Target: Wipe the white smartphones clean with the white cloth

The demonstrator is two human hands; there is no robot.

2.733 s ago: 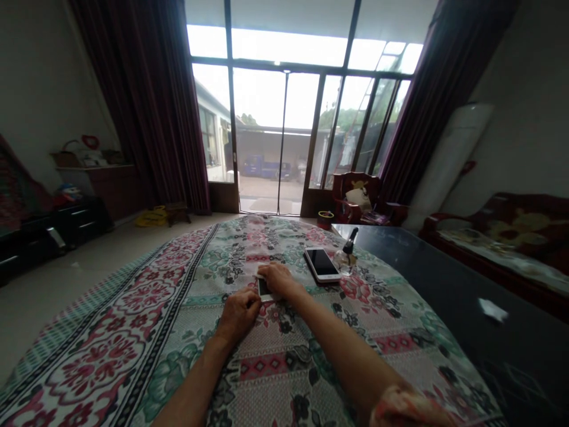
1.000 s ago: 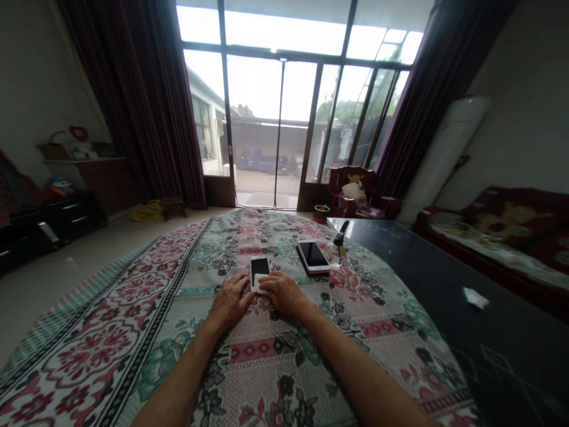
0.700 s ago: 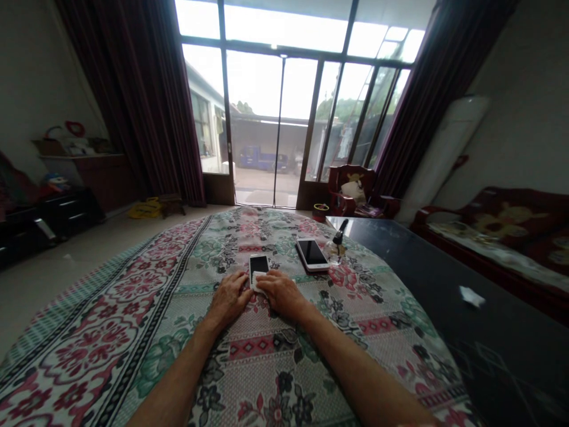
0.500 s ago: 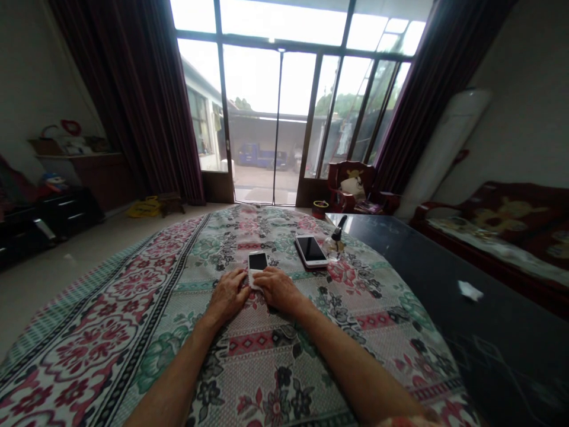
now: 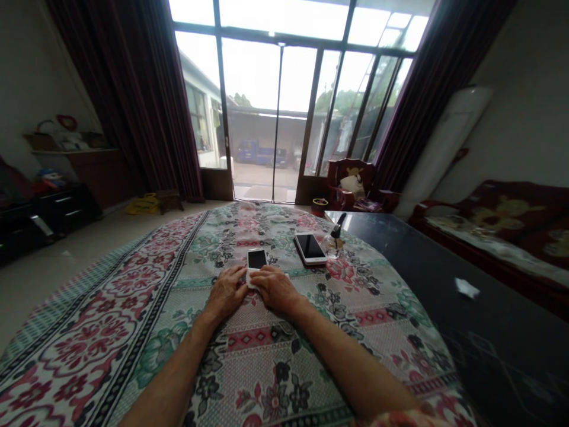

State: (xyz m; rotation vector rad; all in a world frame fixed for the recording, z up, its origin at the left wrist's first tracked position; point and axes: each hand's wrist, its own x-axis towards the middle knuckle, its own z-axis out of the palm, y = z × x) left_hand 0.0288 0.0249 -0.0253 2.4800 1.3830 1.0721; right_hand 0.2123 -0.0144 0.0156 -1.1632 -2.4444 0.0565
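Head-worn view, forward and down; tablecloth (image 5: 260, 339) near, glass doors (image 5: 260, 133) far

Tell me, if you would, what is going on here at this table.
The person's left hand is at the left edge of a small phone lying on a flowered tablecloth. The right hand covers the phone's lower part, with a white piece, perhaps cloth, under it. A larger phone and a clear bottle with a black top sit to the right.

A big flowery tablecloth (image 5: 271, 367) lies spread out. On it are a small phone (image 5: 256, 259), a bigger white phone (image 5: 310, 247) and, just beside that, a clear bottle (image 5: 333, 244) with a black top (image 5: 339, 225). A white scrap (image 5: 466, 289) lies on the black table (image 5: 438, 264) to the right.
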